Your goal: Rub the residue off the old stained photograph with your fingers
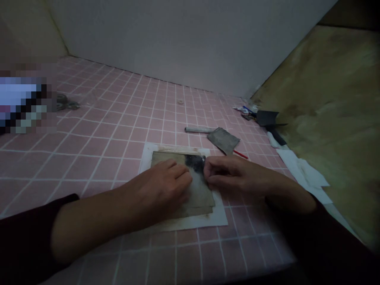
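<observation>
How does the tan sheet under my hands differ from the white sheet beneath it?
The tan rectangular sheet is smaller and lies on the white paper sheet, whose border shows around it. The tan sheet bears a black smudge near its far edge; the white sheet is plain. The left hand presses the tan sheet and the right hand pinches it; the white sheet just lies beneath. Both lie flat on the pink tiled surface.

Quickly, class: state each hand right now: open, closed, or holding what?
Left hand: open, loosely curled, pressing down on the brown sheet.
Right hand: closed, fingertips pinched at the sheet's dark patch; what they pinch cannot be told.
</observation>
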Demonstrator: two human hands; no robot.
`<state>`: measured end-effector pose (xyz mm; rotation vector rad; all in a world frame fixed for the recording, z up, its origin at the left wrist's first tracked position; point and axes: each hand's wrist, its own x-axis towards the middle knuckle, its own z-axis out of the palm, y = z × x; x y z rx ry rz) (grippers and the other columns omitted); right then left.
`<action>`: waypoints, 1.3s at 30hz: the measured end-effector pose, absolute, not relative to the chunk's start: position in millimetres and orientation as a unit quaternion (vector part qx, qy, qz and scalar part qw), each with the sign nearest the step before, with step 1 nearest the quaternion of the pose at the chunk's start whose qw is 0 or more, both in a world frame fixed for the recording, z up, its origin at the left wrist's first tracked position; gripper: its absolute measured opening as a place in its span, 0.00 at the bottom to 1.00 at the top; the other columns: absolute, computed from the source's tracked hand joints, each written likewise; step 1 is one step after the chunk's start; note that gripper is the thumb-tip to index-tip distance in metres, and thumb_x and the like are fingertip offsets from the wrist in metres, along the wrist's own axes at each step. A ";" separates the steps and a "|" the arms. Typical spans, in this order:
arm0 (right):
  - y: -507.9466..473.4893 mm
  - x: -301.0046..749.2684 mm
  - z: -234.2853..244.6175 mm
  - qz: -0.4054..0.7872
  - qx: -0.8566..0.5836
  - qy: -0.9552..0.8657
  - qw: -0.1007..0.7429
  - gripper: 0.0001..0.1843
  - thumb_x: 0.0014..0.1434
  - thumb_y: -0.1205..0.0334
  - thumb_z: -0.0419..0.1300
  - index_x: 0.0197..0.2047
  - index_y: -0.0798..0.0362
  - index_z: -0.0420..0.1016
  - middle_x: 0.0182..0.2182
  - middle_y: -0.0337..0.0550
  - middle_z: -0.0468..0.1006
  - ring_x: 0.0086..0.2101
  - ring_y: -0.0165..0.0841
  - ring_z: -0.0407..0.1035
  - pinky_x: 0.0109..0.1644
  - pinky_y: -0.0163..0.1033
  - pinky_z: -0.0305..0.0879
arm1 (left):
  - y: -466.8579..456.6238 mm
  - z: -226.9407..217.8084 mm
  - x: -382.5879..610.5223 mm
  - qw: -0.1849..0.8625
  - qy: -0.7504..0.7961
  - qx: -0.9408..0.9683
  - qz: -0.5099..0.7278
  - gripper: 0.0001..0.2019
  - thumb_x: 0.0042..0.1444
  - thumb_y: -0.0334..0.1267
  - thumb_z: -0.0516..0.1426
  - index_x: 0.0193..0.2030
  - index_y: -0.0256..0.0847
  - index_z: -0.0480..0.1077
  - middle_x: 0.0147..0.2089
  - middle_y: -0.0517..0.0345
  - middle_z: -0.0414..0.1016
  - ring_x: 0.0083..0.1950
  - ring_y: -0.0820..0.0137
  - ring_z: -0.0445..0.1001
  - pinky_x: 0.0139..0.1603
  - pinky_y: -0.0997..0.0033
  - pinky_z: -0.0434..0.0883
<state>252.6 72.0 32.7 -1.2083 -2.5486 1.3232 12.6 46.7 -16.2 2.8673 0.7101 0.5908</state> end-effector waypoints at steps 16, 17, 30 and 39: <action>72.5 250.8 35.2 0.464 -0.380 -0.800 -0.025 0.05 0.61 0.69 0.55 0.32 0.53 0.65 0.27 0.34 0.65 0.28 0.26 0.58 0.30 0.33 0.56 | 46.1 -16.9 11.2 0.058 0.229 0.950 0.202 0.03 0.61 0.29 0.57 0.36 0.35 0.71 0.44 0.50 0.75 0.38 0.64 0.69 0.39 0.61 0.69; 72.5 251.4 35.6 0.469 -0.380 -0.797 -0.029 0.05 0.61 0.68 0.55 0.32 0.53 0.65 0.27 0.34 0.65 0.28 0.26 0.59 0.30 0.33 0.56 | 46.2 -16.9 11.3 0.058 0.229 0.950 0.202 0.03 0.61 0.29 0.57 0.35 0.35 0.71 0.44 0.50 0.75 0.38 0.64 0.69 0.39 0.61 0.69; 70.6 247.1 31.9 0.442 -0.383 -0.810 0.028 0.04 0.61 0.69 0.55 0.34 0.53 0.67 0.29 0.36 0.69 0.30 0.27 0.62 0.33 0.34 0.59 | 46.3 -18.6 11.2 0.063 0.228 0.952 0.193 0.04 0.62 0.29 0.55 0.38 0.34 0.70 0.47 0.48 0.75 0.40 0.63 0.70 0.41 0.61 0.69; 72.6 249.7 32.9 0.436 -0.388 -0.811 0.018 0.04 0.62 0.68 0.55 0.34 0.53 0.67 0.29 0.36 0.69 0.30 0.28 0.62 0.33 0.34 0.59 | 46.0 -16.4 10.3 0.064 0.227 0.951 0.199 0.04 0.62 0.28 0.55 0.37 0.34 0.70 0.46 0.48 0.75 0.39 0.63 0.70 0.40 0.60 0.69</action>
